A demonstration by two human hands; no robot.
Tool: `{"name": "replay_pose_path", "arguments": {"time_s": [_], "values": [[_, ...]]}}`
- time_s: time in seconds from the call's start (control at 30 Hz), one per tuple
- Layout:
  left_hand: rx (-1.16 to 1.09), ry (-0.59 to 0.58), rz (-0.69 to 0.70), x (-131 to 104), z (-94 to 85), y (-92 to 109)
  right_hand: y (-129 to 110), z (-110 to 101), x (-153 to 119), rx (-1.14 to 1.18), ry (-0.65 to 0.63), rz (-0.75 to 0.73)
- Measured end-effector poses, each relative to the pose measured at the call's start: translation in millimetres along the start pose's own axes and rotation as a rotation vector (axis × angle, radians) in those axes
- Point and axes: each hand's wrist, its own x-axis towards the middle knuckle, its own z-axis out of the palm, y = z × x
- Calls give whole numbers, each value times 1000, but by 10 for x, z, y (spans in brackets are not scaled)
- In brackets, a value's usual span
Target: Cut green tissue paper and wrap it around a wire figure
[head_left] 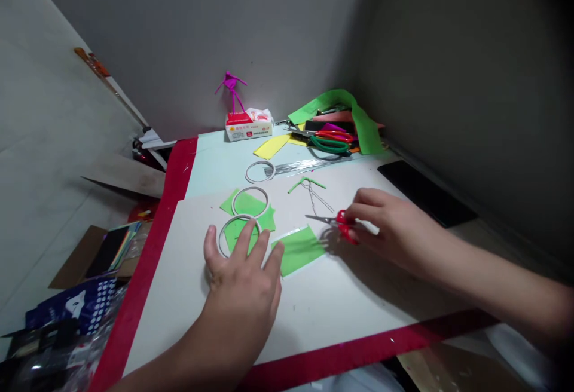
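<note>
My right hand [381, 219] grips a small pair of scissors [343, 224] by its red handles, the blades pointing left above the table. With its fingers spread, my left hand [246, 284] reaches over a white tape ring [224, 236]; whether it touches the ring I cannot tell. A green paper rectangle [299, 251] lies between my hands, pale strips along two edges. Another tape ring [234, 204] rests on further green pieces [268, 219]. Beyond the scissors lies a twisted wire figure [314, 198] with green-wrapped arms.
A third ring [246, 172] lies beside thin wires [309, 167]. At the back, a purple figure [230, 84] stands on a tissue pack [249, 129]. Green-handled scissors [329, 144] lie in a pile with a green strip [370, 132]. A black phone-like slab [426, 192] is at right.
</note>
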Motion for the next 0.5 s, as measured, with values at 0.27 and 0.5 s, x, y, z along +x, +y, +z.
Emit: {"name": "replay_pose_path", "arguments": {"time_s": [0.27, 0.5], "values": [[28, 2, 22, -79, 162, 6, 305, -149, -197, -346, -354, 306], [62, -136, 75, -56, 107, 22, 9, -224, 34, -368, -219, 184]]}}
